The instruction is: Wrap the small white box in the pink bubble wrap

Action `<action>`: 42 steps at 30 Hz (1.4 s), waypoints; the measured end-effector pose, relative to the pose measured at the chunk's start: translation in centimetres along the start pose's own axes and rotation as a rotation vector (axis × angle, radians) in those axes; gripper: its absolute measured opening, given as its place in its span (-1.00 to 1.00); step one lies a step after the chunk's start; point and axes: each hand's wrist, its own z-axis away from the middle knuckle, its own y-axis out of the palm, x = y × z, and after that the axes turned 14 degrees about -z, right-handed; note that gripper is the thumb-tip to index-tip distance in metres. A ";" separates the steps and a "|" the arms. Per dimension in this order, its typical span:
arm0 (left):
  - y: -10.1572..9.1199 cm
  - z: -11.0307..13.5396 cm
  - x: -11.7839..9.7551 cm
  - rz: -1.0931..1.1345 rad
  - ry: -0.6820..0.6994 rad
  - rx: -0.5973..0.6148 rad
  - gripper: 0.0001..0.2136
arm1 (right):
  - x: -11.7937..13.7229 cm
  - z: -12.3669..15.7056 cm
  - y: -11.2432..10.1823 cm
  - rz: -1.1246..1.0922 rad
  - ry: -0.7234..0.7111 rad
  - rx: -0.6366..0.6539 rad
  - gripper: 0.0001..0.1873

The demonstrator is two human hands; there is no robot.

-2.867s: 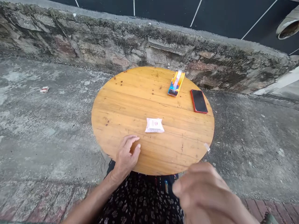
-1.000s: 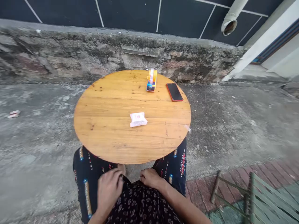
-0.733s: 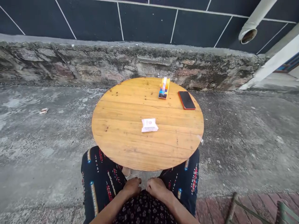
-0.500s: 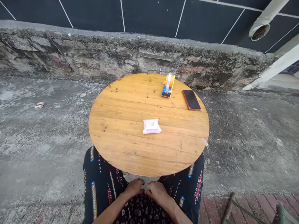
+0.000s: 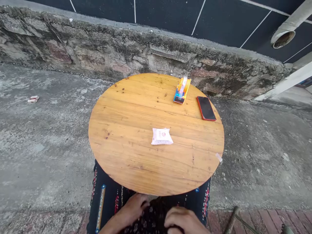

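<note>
Over the lap, below the near table edge, my left hand (image 5: pixel 136 205) has loosely bent fingers, a little blurred, with nothing seen in them. My right hand (image 5: pixel 181 218) is raised above the right thigh, its fingers curved and a gap showing between them and the thumb; it too looks bare. A small pale pink padded packet (image 5: pixel 162 136) with a printed label lies on the round wooden table (image 5: pixel 122 156), away from both hands. Toward the far edge stands a yellow and blue tape dispenser (image 5: pixel 181 91) with a roll of clear tape.
A phone in a red case (image 5: pixel 206 108) lies at the table's right side. A strip of clear tape (image 5: pixel 219 158) hangs at the right edge. Behind the table runs a stone wall base (image 5: pixel 117 55) with a pipe (image 5: pixel 284 39) above. A small crumpled pack (image 5: pixel 33 98) lies on the ground.
My hands, close together before, have moved apart; the right hand has shifted right and nearer to me. The view has tilted slightly, and the things on the table stay in place.
</note>
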 end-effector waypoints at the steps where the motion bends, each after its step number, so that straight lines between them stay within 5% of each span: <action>1: -0.9 1.8 -0.6 -0.003 0.022 -0.016 -0.83 | 1.4 1.0 -1.3 -0.050 -0.010 -0.066 -0.80; 4: -4.5 6.4 -2.7 0.048 0.251 -0.098 -0.77 | 4.4 1.1 -4.5 -0.106 0.065 -0.448 -0.78; 7: -8.7 7.8 -4.9 0.184 0.304 -0.448 -0.76 | 4.9 -2.5 -6.4 -0.239 -0.061 -0.856 -0.73; 10: -12.1 5.5 -6.5 0.213 0.174 -0.930 -0.82 | 4.4 -7.3 -7.2 -0.383 -0.251 -0.969 -0.58; 12: -13.6 2.8 -7.2 0.243 0.157 -1.092 -0.71 | 4.2 -9.8 -7.5 -0.423 -0.287 -0.944 -0.51; 16: -14.8 -2.5 -8.1 0.300 0.174 -1.127 -0.57 | 4.3 -11.6 -7.6 -0.449 -0.292 -0.876 -0.44; 20: -14.8 -4.8 -8.5 0.351 0.252 -1.131 -0.60 | 4.7 -11.7 -7.4 -0.417 -0.263 -0.867 -0.46; 26: -14.5 -4.9 -8.4 0.283 0.273 -1.172 -0.68 | 4.3 -11.4 -7.5 -0.411 -0.315 -0.870 -0.52; 33: -13.8 -4.7 -7.4 0.382 0.236 -1.207 -0.70 | 4.1 -10.0 -9.9 -0.318 -0.362 -1.031 -0.82; 42: -13.8 -4.9 -7.3 0.414 0.255 -1.213 -0.75 | 4.6 -13.9 -13.9 -0.158 -0.479 -0.932 -0.85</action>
